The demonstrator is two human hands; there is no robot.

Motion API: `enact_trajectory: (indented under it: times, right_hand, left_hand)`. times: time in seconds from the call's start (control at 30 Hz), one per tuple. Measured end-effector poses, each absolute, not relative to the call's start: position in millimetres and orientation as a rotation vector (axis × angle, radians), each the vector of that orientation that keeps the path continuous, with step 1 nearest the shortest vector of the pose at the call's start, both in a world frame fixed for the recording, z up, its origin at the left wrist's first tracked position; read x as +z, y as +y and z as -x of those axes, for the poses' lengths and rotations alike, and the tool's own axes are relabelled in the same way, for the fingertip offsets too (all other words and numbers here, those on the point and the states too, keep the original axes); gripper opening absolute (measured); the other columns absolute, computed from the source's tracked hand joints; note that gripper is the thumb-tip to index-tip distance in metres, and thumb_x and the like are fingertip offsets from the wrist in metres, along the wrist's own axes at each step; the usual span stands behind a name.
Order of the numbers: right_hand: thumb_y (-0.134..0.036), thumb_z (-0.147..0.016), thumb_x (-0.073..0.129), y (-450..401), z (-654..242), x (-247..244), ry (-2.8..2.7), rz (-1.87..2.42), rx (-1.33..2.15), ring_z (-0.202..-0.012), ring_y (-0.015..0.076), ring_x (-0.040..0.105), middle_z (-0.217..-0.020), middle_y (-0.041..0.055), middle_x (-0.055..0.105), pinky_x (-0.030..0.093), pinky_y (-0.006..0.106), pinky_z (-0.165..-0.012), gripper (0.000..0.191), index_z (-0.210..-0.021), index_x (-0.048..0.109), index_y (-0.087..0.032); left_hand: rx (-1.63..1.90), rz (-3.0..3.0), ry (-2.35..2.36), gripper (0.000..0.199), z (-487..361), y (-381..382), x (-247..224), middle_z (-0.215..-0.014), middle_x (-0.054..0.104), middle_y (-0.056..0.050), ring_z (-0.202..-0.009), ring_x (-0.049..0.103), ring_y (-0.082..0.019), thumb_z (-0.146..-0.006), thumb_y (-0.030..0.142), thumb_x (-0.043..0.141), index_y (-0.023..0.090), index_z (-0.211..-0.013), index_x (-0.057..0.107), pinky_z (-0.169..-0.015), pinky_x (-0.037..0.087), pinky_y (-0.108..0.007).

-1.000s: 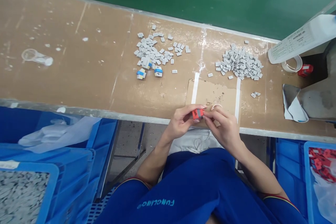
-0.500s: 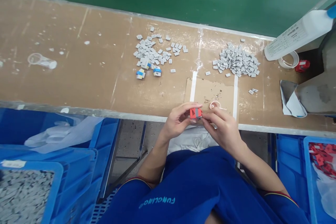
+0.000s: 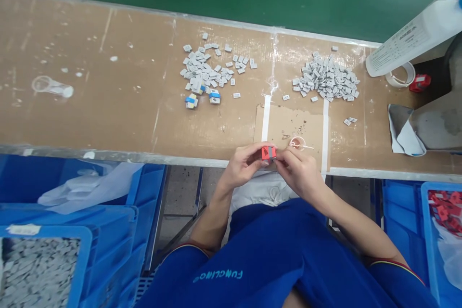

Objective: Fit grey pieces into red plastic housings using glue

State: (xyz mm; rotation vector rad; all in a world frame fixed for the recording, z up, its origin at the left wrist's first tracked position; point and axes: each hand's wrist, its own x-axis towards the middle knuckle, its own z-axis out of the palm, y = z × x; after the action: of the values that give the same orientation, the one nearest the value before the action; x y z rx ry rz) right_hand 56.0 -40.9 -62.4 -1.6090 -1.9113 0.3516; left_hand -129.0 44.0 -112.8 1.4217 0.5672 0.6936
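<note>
A small red block with a grey band (image 3: 268, 153) is at the table's front edge, gripped between the fingers and thumb of my left hand (image 3: 243, 165). My right hand (image 3: 299, 169) is closed in a pinch at the block's right side; whatever its fingertips hold is too small to make out. Just behind my right hand lies a small round cup with a thin white stick across it (image 3: 297, 143), on a cardboard piece (image 3: 277, 122) taped to the table.
Grey tiles form a left pile (image 3: 202, 70) and a right pile (image 3: 327, 77). Several blue-banded blocks (image 3: 214, 97) sit by the left pile. A white bottle (image 3: 407, 41) leans beside a tape roll (image 3: 400, 76) at right. Blue bins (image 3: 86, 255) flank the table below.
The camera view has shifted slightly. Both hands stay at the red block, and my right hand has moved slightly at its right side, uncovering more of the cup.
</note>
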Motion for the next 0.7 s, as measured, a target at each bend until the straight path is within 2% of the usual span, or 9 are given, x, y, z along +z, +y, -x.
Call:
enact_trajectory:
  times: [0.13, 0.3, 0.47, 0.7]
  right_hand:
    - [-0.017, -0.103, 0.055, -40, -55, -53, -1.877, 1.594, 0.401, -0.066, 0.0126, 0.063, -0.085, 0.0040, 0.072, 0.049, 0.023, -0.061, 0.014, -0.093, 0.065, -0.018]
    - [-0.019, -0.104, 0.053, -37, -56, -47, -1.915, 1.597, 0.380, -0.065, 0.0137, 0.060, -0.081, 0.0036, 0.068, 0.047, 0.025, -0.059, 0.018, -0.089, 0.063, -0.019]
    - [-0.020, -0.106, 0.051, -37, -56, -49, -1.957, 1.580, 0.324, -0.069, 0.0145, 0.059, -0.083, 0.0040, 0.066, 0.045, 0.026, -0.062, 0.019, -0.090, 0.060, -0.020]
    - [-0.016, -0.104, 0.052, -32, -59, -58, -1.963, 1.440, 0.367, -0.062, 0.0120, 0.052, -0.076, 0.0013, 0.061, 0.040, 0.023, -0.058, 0.020, -0.085, 0.055, -0.020]
  left_hand:
    - [0.699, -1.403, 0.536, 0.039, 130, 44, -115, -0.116, 0.080, -0.012, -0.099, 0.076, -0.022, -0.095, 0.033, 0.074, 0.019, -0.132, 0.072, -0.084, 0.061, -0.027]
    - [0.761, -1.452, 0.520, 0.037, 128, 47, -113, -0.125, 0.075, -0.012, -0.112, 0.072, -0.023, -0.094, 0.034, 0.075, 0.022, -0.129, 0.075, -0.094, 0.060, -0.030]
    - [0.723, -1.434, 0.493, 0.039, 129, 46, -112, -0.127, 0.077, -0.010, -0.113, 0.072, -0.022, -0.095, 0.026, 0.073, 0.025, -0.134, 0.073, -0.095, 0.058, -0.030]
    - [0.755, -1.490, 0.473, 0.039, 132, 47, -114, -0.131, 0.078, -0.008, -0.118, 0.074, -0.022, -0.095, 0.017, 0.070, 0.025, -0.133, 0.074, -0.101, 0.057, -0.030]
